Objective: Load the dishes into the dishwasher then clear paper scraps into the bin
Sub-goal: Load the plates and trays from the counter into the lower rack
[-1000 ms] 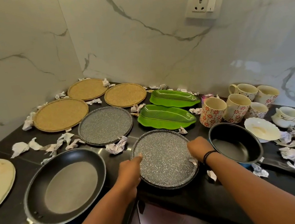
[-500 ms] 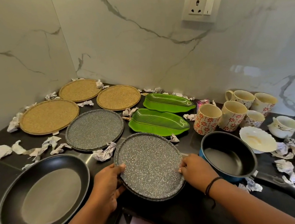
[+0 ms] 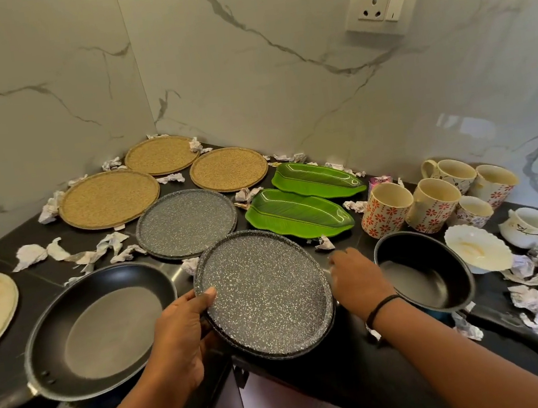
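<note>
While the left hand [image 3: 178, 334] gripped the near speckled plate [image 3: 266, 294] by its left rim, thumb on top and fingers curled beneath, the plate sat tilted at the counter's [image 3: 371, 372] front edge, its near side overhanging. Just right of that plate, the right hand [image 3: 357, 277] hovered with fingers relaxed and loosely spread, holding nothing; whether it touched the rim could not be told. Behind the plate lay a second speckled plate [image 3: 185, 222], and beyond that three woven mats [image 3: 108, 198]. Right and behind the held plate were two green leaf dishes [image 3: 297, 215], then a cluster of mugs [image 3: 433, 203]. Directly right of the plate stood a saucepan [image 3: 423, 275], with a white saucer [image 3: 478, 252] past it. Left of the plate sat a frying pan [image 3: 102, 331]. Crumpled paper scraps [image 3: 94, 250] lay scattered around the dishes.
</note>
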Demonstrator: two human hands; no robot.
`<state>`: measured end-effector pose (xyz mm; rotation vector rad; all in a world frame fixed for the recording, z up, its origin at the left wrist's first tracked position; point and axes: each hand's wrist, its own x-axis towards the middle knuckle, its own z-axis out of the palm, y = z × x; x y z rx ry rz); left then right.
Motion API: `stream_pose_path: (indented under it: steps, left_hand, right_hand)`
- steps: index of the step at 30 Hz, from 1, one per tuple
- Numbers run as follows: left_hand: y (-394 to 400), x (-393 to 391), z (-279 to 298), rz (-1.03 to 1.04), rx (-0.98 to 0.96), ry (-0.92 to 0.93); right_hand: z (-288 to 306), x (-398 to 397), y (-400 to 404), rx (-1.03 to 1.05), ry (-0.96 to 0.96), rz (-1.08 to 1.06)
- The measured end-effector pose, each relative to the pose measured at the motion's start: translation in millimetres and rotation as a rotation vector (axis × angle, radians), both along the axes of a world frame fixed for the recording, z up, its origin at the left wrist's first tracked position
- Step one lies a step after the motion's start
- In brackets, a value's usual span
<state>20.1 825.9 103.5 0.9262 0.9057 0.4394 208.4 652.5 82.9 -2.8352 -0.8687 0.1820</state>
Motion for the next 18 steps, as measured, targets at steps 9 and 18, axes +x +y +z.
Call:
stream_pose_path:
  steps: [9,18]
  left_hand:
    - [1,-17,22,-0.133,-0.04,-0.135]
    - [-93,18,36,-0.441,-0.084,-0.201]
  right_hand:
    - [43,-39,-26,0.911,0.755,-0.45]
    - [86,-82,-166,1.253,0.68,-0.656]
